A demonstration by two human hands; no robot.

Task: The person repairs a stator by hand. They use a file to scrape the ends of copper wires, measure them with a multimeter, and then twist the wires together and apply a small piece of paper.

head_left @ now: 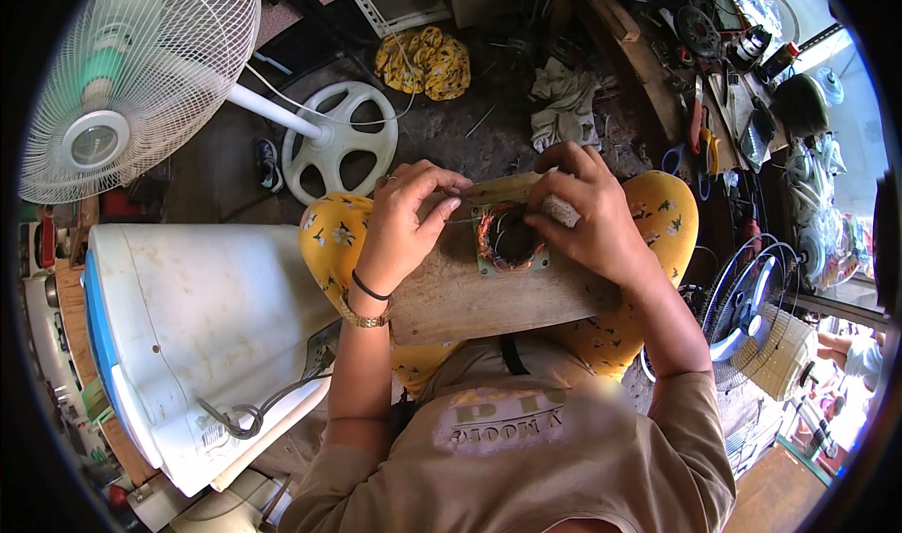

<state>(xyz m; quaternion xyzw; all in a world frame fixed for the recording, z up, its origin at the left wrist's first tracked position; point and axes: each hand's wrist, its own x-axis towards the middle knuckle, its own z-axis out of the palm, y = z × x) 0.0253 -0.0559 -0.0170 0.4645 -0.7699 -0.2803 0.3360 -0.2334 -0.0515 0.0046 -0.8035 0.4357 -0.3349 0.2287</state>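
Observation:
A wooden board (pixel 470 307) rests across my lap, bearing a motor coil assembly (pixel 498 256) with copper windings and a square plate. My left hand (pixel 413 209) is left of the coil, thumb and index finger closed on a thin wire or strand (pixel 462 220). My right hand (pixel 583 213) is at the coil's upper right, fingers curled round a small pale, rough-textured bundle (pixel 561 209) that I cannot identify, its thumb by the coil's rim.
A standing fan (pixel 103 138) is upper left, a white appliance (pixel 207 307) at left. Patterned cloth (pixel 423 63) and a pale rag (pixel 564 101) lie on the floor. A tool-laden bench (pixel 714 91) and a fan cage (pixel 756 317) are right; a person's limb (pixel 836 345) shows far right.

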